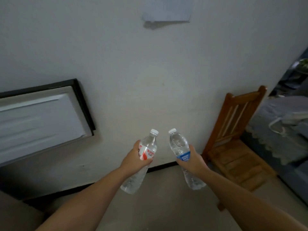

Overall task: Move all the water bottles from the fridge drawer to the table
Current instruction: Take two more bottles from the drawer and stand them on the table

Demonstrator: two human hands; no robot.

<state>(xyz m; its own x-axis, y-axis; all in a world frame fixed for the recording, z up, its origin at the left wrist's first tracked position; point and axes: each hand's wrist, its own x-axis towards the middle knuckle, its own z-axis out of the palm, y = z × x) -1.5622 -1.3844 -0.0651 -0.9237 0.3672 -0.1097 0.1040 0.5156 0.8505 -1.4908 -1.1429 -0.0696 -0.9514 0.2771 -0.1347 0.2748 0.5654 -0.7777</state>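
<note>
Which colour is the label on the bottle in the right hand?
Blue with white print, on the bottle gripped by the right hand; head view.

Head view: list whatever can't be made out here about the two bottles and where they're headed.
- Table: not in this view; the surface at the right edge is blurred and cut off.
- Fridge drawer: out of frame, so any bottles left can't be counted.
- Red-label bottle: label partly covered by the left hand.
- Blue-label bottle: label print too small, partly covered by the right hand.
</note>
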